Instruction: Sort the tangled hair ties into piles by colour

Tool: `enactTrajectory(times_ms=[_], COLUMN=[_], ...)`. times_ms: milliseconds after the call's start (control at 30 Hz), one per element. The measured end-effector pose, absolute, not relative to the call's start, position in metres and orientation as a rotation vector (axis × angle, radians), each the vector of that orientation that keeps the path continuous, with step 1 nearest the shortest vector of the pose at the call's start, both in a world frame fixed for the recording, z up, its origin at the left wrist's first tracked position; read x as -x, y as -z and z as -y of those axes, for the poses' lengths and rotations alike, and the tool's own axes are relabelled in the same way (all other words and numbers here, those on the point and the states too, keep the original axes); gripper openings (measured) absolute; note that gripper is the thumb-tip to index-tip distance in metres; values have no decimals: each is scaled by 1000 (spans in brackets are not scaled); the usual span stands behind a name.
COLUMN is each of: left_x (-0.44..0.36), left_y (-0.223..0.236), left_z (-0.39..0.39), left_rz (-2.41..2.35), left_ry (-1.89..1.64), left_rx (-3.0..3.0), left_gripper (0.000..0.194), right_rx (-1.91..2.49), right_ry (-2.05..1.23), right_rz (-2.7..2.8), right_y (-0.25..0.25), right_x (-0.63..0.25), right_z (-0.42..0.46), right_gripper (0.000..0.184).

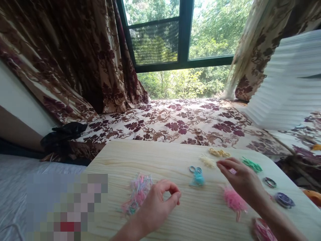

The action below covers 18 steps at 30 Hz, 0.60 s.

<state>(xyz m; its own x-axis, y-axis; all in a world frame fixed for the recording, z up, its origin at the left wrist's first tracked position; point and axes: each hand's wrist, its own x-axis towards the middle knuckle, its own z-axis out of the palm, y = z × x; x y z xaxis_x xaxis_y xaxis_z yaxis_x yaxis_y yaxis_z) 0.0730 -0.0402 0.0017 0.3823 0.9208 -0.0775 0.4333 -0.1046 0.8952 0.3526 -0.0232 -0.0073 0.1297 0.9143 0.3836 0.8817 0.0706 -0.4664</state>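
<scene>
My left hand is over the table, thumb and forefinger tips together in a ring. Beside it lies a mixed pile of thin pink, blue and white strands, perhaps small elastic bands. My right hand reaches to the far side, its fingers pinched next to a pale cream bunch. Anything in either pinch is too small to make out. Around the right hand lie yellow bands, a green bunch, a pink bunch, and a blue bunch with round bands.
A light wooden table bears everything. Near its right edge lie a dark ring-shaped band, purple bands and a pink-red bundle. Beyond stands a flower-patterned window seat. White ribbed sheeting rises at right.
</scene>
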Motion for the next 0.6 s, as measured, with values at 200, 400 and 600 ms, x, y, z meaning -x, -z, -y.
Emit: enactTrajectory(times_ms=[200, 400, 600], left_x=[-73, -73, -72], left_y=[2, 2, 0], left_z=[41, 40, 42], left_rz=[-1204, -1218, -1209], left_ry=[-664, -663, -675], left_rx=[-1707, -1711, -1710], left_gripper=[17, 15, 11], right_rx=[1840, 1815, 1387], right_ry=[-26, 13, -184], right_rz=[1775, 1780, 1856], right_y=[19, 0, 3], right_x=[-353, -353, -297], right_z=[-7, 10, 58], right_gripper=[33, 36, 22])
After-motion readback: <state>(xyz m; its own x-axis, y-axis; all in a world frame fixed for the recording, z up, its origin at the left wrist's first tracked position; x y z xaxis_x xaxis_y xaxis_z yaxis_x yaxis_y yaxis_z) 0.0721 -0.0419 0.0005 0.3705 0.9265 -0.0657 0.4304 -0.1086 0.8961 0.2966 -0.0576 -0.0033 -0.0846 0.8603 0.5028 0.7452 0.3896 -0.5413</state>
